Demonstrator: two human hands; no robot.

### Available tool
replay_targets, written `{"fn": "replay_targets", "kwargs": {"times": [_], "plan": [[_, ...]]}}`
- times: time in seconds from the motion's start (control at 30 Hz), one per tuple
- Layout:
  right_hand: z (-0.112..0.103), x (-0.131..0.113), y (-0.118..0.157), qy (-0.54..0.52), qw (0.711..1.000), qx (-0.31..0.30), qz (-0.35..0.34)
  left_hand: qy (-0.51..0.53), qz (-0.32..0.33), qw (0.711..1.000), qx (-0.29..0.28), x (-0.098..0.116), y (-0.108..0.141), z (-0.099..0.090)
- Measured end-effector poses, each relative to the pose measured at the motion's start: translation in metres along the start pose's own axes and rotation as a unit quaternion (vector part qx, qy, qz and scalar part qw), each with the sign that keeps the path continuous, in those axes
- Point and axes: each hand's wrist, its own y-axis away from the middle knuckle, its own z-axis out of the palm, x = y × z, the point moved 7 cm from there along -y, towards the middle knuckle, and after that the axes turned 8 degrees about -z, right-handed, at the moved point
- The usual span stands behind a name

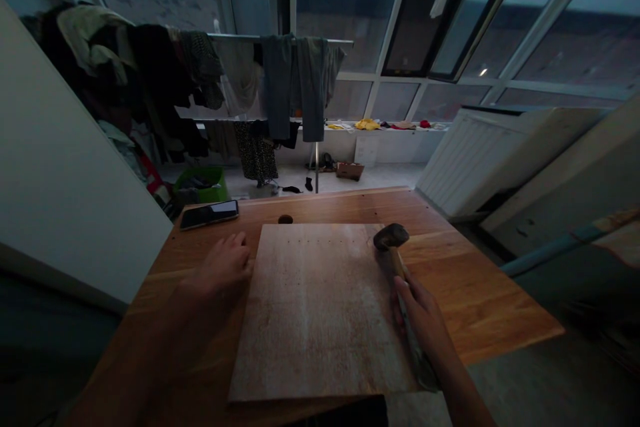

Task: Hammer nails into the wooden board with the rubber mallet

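A flat wooden board point(320, 313) with a row of small dark marks near its far edge lies on the wooden table point(465, 273). My right hand point(417, 310) is wrapped round the handle of a hammer point(391, 237), whose dark head is over the board's far right corner. Beside the board's left edge, my left hand point(227, 265) rests on or just above the table. Its fingers are curled together, and whatever they hold, if anything, is hidden.
A phone point(210, 214) lies at the table's far left, and a small round dark object point(285, 219) sits behind the board. Beyond the table are a rack of hanging clothes point(303, 80), a green basket point(215, 185) and a white panelled piece point(480, 153).
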Motion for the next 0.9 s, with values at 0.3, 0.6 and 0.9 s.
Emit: {"fn": "replay_targets", "kwargs": {"times": [0.3,0.6,0.9], "plan": [[0.000,-0.001,0.000,-0.011,1.000,0.004,-0.011,0.396,0.097,0.911,0.057,0.102,-0.062,-0.016],[0.001,0.002,0.000,-0.019,1.000,0.008,-0.008,0.492,0.103,0.863,0.057,0.208,-0.112,0.045],[0.001,0.001,-0.001,-0.018,1.000,0.011,0.002,0.439,0.138,0.884,0.077,0.207,-0.108,0.049]]}}
